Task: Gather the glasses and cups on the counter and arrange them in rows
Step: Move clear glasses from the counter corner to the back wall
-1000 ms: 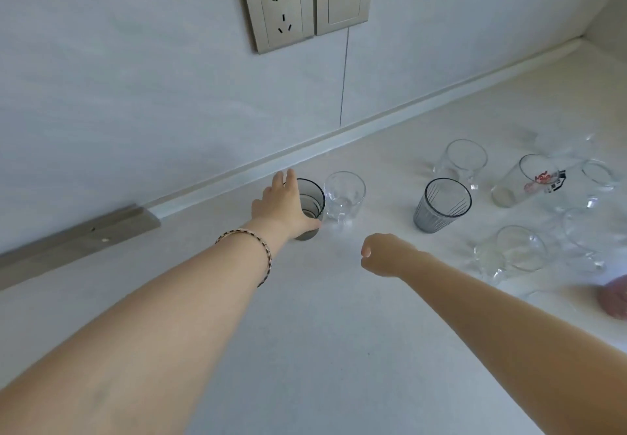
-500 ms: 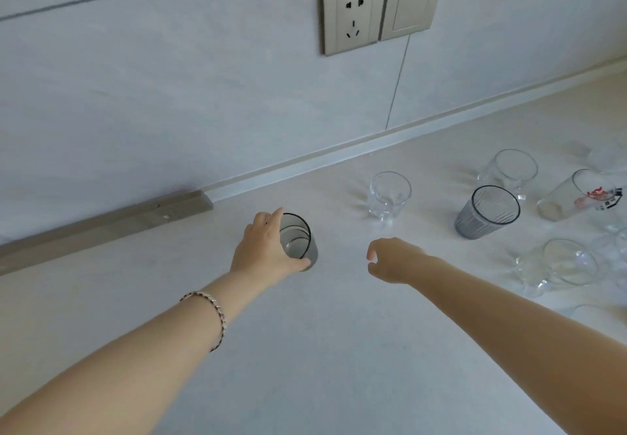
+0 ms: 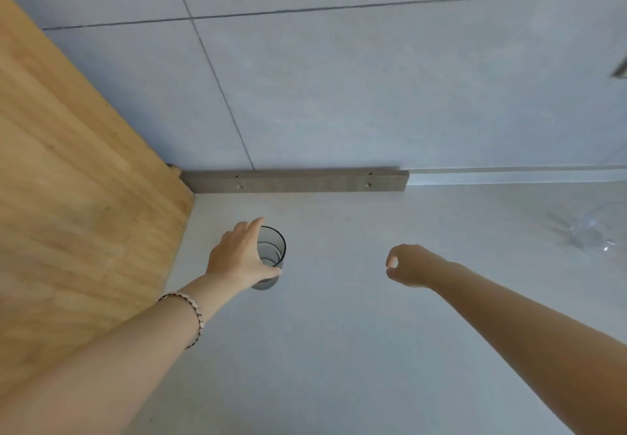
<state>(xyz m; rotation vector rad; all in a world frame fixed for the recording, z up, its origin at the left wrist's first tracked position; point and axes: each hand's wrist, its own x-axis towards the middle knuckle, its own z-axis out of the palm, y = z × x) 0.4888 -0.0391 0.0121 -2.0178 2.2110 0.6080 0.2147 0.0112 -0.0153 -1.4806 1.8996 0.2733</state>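
A smoky grey glass [image 3: 272, 253] stands upright on the white counter [image 3: 339, 350], near its left end. My left hand [image 3: 239, 258] is wrapped around the glass from the left, thumb on the near side and fingers over the far rim. My right hand [image 3: 409, 265] hovers above the counter to the right of the glass, loosely curled with nothing in it. At the far right edge a clear glass [image 3: 590, 234] shows only as a blurred shape. The other glasses and cups are out of view.
A tall wooden panel [image 3: 74, 197] rises along the left side of the counter, close to the grey glass. A grey metal strip [image 3: 295, 181] runs along the foot of the tiled wall [image 3: 373, 78] behind.
My left hand has carried the grey glass leftward along the counter, away from the other glasses. The view has swung left, so the wooden panel appears and the socket and most glasses are gone.
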